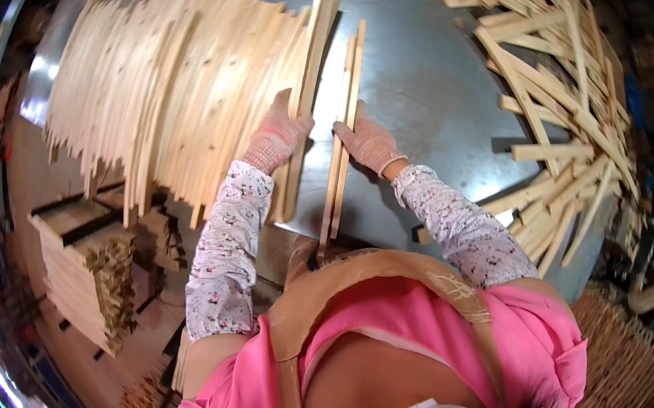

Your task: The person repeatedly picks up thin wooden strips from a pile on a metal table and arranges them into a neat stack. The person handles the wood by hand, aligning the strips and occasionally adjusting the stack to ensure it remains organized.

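Observation:
My left hand (279,134), in a pale knit glove, is closed on long wooden strips (314,53) at the right end of a row. That row of light wooden strips (187,82) lies side by side on the table, its ends uneven. To the right, my gloved right hand (371,140) grips a narrow pair of wooden strips (345,111), thumb over their top. Their near ends reach toward my apron. A gap of bare metal separates the two groups. The undersides of both hands' grips are hidden.
A grey metal table (406,53) bears everything. Along its right side lies a jumbled heap of wooden strips (569,98). Below left stands a stack of cut wood (85,277) on the floor. More bundled strips (610,348) are at the lower right.

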### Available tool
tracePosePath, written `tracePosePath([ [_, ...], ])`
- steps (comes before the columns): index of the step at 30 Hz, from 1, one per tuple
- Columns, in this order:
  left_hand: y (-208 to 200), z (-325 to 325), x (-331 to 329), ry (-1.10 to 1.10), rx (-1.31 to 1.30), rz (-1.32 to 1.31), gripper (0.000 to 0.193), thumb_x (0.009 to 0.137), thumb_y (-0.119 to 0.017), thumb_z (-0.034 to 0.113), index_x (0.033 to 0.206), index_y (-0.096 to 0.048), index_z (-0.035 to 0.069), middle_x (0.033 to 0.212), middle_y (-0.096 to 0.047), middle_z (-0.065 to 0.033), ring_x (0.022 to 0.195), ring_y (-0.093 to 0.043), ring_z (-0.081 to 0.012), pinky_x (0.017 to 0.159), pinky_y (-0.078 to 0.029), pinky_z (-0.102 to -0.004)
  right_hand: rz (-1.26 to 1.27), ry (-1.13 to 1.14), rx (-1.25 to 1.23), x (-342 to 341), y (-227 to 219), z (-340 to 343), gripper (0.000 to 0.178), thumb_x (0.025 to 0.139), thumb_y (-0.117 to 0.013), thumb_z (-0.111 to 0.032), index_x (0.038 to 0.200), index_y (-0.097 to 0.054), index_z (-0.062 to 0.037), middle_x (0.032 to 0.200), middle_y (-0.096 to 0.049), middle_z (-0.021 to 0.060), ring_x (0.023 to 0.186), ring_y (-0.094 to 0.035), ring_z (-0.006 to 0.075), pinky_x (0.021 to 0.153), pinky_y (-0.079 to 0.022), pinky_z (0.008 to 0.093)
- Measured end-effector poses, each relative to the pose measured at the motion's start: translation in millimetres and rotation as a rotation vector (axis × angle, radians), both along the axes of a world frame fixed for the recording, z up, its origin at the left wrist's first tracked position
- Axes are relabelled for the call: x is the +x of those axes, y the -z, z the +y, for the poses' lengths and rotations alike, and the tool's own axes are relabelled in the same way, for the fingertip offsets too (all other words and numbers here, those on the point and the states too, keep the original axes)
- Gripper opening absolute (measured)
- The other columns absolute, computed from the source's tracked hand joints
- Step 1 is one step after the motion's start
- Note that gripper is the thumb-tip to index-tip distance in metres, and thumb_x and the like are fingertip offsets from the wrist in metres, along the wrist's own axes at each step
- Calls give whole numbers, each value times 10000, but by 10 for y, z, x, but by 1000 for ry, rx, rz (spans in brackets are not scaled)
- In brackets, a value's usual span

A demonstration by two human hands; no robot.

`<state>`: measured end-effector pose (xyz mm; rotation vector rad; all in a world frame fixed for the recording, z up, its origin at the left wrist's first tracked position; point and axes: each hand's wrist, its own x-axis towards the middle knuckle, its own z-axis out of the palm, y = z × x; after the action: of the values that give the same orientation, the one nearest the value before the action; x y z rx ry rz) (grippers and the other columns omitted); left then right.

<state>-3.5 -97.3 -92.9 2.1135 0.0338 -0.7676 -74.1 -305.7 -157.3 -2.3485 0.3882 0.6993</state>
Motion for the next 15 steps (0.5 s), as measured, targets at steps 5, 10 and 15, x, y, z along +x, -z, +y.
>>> tracePosePath([
  [5,-648,916,448,98,667,-94,826,962,-666,402,1621,-425,-32,1604,-510,-299,1513,-483,-401,1270,-371,-430,0,-47,199,184,-69,935,906,1029,-545,-603,1588,-358,86,1122,-704,424,1107,-711,513,956,-568,544],
  [10,211,2730,444,67,894,-540,1007,797,-858,478,1598,-489,-10,1700,-404,-272,1612,-323,-415,1304,-334,-456,-23,-172,291,112,65,745,835,1028,-558,-574,1553,-444,66,1246,-721,339,1197,-691,477,1029,-537,524],
  [15,191,2701,321,-35,970,-369,1154,816,-836,357,1745,-203,96,1715,-380,-258,1524,-459,-446,1249,-392,-479,-162,-18,114,-241,-66,-444,661,1013,-562,-458,1549,-545,-72,1177,-748,284,1083,-708,467,960,-548,534],
])
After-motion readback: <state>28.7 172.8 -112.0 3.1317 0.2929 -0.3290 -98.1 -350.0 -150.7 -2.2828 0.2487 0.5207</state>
